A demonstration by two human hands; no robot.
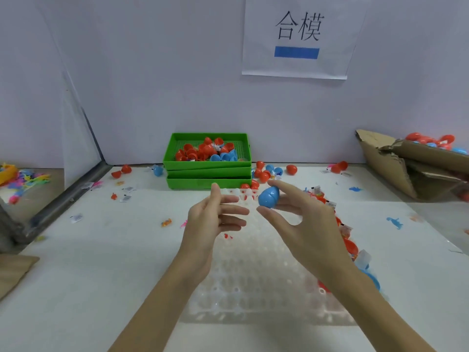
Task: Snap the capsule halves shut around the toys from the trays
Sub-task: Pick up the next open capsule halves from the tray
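Right hand (299, 214) pinches my closed blue capsule (268, 196) at centre; left hand (215, 217) relaxed, empty, at 9 o'clock. Light, slick, stiff shell, I judge; grip across the seam.

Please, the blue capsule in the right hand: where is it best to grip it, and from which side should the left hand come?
Probably the capsule's free left end. The right hand pinches it from the right, and its long axis tilts up to the right, so the open left hand should come from the left and cup that rounded end.

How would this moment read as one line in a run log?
right hand: holds closed blue capsule | left hand: open, empty | green trays: behind
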